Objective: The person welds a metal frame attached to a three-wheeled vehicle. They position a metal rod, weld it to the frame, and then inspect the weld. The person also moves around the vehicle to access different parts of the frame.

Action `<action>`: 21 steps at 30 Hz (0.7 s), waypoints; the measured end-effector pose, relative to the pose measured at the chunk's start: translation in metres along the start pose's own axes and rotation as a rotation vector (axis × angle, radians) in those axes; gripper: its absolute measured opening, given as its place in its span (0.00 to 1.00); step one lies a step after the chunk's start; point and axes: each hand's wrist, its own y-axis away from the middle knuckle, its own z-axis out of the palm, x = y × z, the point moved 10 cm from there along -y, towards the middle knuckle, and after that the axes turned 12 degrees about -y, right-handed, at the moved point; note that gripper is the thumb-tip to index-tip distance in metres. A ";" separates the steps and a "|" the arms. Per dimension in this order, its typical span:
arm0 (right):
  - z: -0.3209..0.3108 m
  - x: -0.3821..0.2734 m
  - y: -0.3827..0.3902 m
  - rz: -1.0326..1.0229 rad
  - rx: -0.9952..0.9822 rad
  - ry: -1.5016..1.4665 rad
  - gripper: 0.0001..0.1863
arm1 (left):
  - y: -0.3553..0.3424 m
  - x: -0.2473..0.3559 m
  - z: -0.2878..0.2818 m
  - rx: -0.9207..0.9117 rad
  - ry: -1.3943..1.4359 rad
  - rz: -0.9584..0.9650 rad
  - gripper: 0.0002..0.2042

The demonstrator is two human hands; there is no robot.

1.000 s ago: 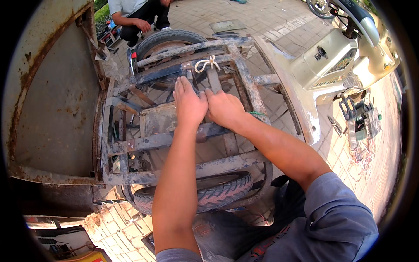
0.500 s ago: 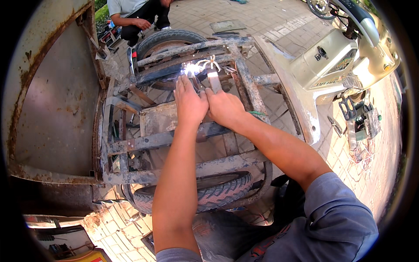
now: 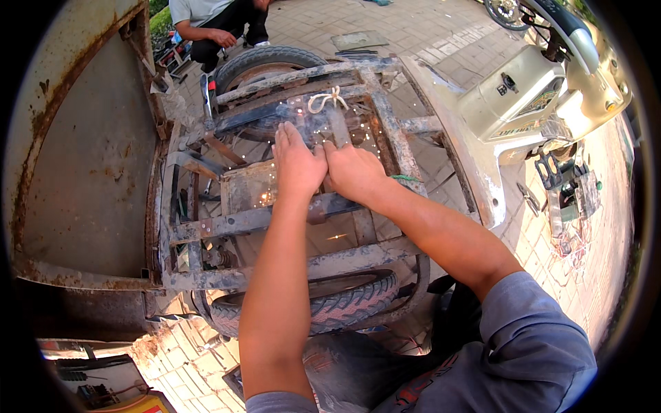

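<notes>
Two hands: left hand (image 3: pixel 297 160) and right hand (image 3: pixel 354 168), side by side and touching over the middle of the frame.
Left hand: back upward, fingers straight and close together, pointing away from the person; whether it grips anything cannot be told.
Right hand: fingers curled, knuckles beside the left thumb; contents hidden, grip cannot be told.
Vehicle frame: one, of worn metal rails (image 3: pixel 237 226), directly under the hands; long axis left to right, from the rusty panel (image 3: pixel 82 151) to the cream scooter-type fairing (image 3: pixel 516 89).
Grey crossbar: one (image 3: pixel 339 127), just beyond the right hand; long axis away from the person, across the frame.
Cream cord: one, tied (image 3: pixel 335 95) at the crossbar's far end.
Green cord: one (image 3: pixel 406 179), beside the right wrist.
Sparks: many, scattered around the hands; one bright cluster (image 3: pixel 265 197) left of the left wrist.
Tyres: two at the frame, one far (image 3: pixel 268 56), one near (image 3: pixel 358 303).
Obstruction: both forearms cross the near rails and near tyre; light haze beyond the fingertips.
Second person: one, crouching beyond the far tyre, one hand (image 3: pixel 224 38) lowered.
</notes>
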 end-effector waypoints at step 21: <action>-0.005 -0.001 0.002 -0.024 0.042 0.014 0.13 | 0.000 0.009 -0.003 0.059 0.044 0.070 0.37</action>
